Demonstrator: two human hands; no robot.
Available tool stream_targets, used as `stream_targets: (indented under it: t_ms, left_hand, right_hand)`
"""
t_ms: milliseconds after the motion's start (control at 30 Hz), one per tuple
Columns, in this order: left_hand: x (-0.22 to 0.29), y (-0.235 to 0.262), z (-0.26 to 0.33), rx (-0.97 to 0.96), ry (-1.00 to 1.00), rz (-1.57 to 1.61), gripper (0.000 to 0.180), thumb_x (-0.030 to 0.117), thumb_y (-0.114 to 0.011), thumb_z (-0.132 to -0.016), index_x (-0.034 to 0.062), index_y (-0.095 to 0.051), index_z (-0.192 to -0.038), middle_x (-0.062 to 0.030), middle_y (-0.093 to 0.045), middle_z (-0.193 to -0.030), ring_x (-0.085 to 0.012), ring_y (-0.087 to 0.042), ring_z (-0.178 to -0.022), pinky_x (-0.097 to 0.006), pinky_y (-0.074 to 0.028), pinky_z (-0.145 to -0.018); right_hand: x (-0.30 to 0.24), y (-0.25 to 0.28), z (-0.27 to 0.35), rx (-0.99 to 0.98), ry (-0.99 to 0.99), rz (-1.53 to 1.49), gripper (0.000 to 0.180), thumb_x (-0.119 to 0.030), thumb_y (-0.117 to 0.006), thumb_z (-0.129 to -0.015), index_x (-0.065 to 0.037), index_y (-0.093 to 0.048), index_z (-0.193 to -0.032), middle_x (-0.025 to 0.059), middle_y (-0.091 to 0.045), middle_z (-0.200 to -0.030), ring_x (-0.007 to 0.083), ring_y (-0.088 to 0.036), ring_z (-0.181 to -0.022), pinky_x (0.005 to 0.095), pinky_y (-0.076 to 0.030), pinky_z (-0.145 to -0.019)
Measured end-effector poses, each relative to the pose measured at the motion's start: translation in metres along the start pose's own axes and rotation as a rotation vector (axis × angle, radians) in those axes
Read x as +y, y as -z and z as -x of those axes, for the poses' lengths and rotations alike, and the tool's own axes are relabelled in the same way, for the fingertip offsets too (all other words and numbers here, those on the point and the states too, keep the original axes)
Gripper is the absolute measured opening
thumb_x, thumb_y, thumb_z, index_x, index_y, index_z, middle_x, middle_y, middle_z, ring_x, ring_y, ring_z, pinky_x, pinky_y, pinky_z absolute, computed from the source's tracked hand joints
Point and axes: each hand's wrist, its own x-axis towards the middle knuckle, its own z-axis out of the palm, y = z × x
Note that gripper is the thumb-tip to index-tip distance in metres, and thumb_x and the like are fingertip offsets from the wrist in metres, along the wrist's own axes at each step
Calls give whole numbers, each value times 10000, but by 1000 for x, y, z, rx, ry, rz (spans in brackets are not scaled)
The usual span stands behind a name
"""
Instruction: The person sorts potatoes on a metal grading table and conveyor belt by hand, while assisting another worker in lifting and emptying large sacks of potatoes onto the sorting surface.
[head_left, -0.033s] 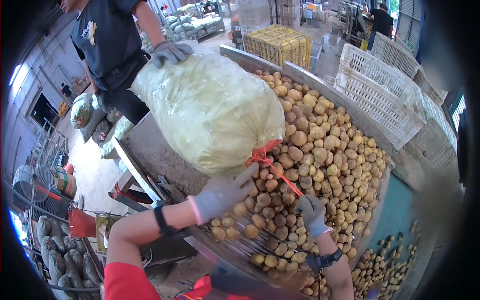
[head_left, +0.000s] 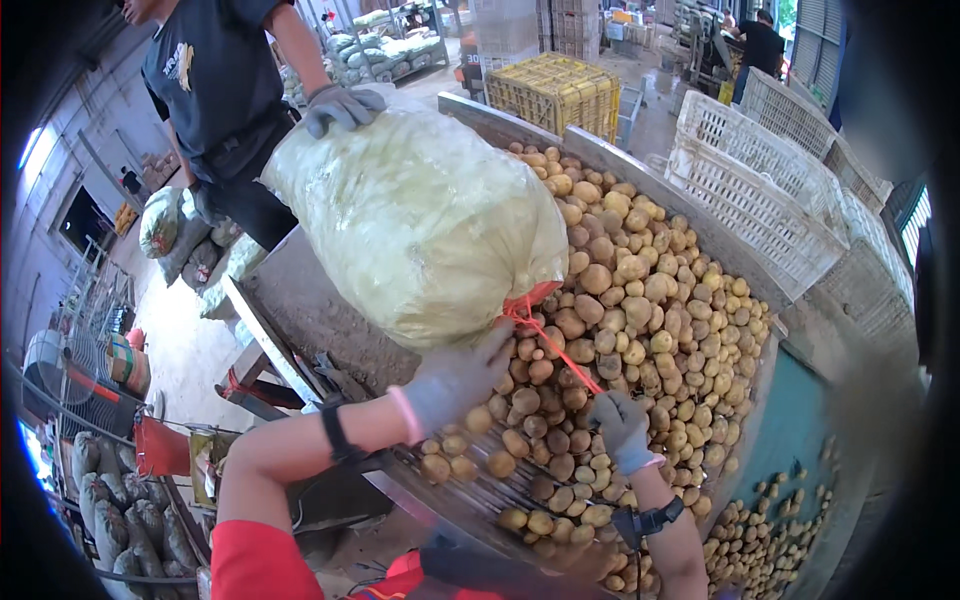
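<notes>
Left grip, the gloved left hand (head_left: 455, 378), lies spread and cupped against the underside of the pale bulging sack (head_left: 420, 220) near its tied neck, pressing on it and not closed round anything. The gloved right hand (head_left: 622, 428) looks curled round the far end of the red tie string (head_left: 548, 335), though the glove hides the fingers, so a firm pinch is only probable. Nothing has shifted from the earlier picture: the string runs taut from neck to hand and the knot appears unbroken, so the sack is still shut. It rests tilted at the upper end of the trough, its neck touching the heap of potatoes (head_left: 640, 300), while a co-worker's gloved hand (head_left: 340, 105) steadies its top. The trough's grey wall (head_left: 640, 170) hems the far side, with white crates (head_left: 760, 170) just beyond. Open room lies down the potato bed toward the person.
</notes>
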Motion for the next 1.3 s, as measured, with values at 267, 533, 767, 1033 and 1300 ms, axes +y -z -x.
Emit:
stream_targets:
  t_ms: [267, 533, 767, 1033, 1300]
  left_hand:
    - [23, 22, -38, -564, 8, 241, 397, 181, -614, -792, 133, -572, -1184, -122, -557, -1218, -271, -666, -679, -426, -519, -610]
    - [-37, 70, 114, 98, -130, 1105, 248, 240, -672, -802, 122, -666, -1020, -77, -635, -710, -220, -633, -598, -325, -482, -527]
    - [-27, 61, 205, 256, 280, 989, 272, 148, -661, -798, 76, -661, -1061, -113, -648, -960, -184, -650, -636, -268, -506, -572]
    - [-10, 33, 303, 512, 738, 1083, 355, 129, -604, -854, 40, -568, -1196, -156, -579, -1187, -248, -606, -985, -317, -477, -843]
    - [17, 13, 363, 343, 772, 1197, 353, 255, -549, -894, 80, -580, -1199, -142, -638, -1062, -247, -650, -901, -340, -505, -767]
  right_hand:
    - [15, 5, 10, 61, -76, -71, 228, -195, -486, -969, 9, -585, -995, 38, -627, -815, 96, -585, -740, 251, -479, -662]
    - [8, 17, 29, 11, -201, -144, 249, -171, -514, -954, -6, -543, -1139, 77, -617, -976, 129, -605, -828, 254, -512, -722]
    - [-30, -91, -33, -40, -361, -537, 399, -233, -566, -934, -66, -427, -1269, 73, -565, -1164, 180, -572, -986, 385, -502, -822]
    - [54, -108, -96, -318, -218, -962, 531, -480, -529, -896, -132, -512, -1298, 63, -555, -1305, 259, -547, -1146, 437, -471, -922]
    - [83, -66, -111, 25, -246, -679, 479, -272, -479, -928, -41, -449, -1347, 100, -510, -1333, 246, -505, -1186, 382, -403, -1008]
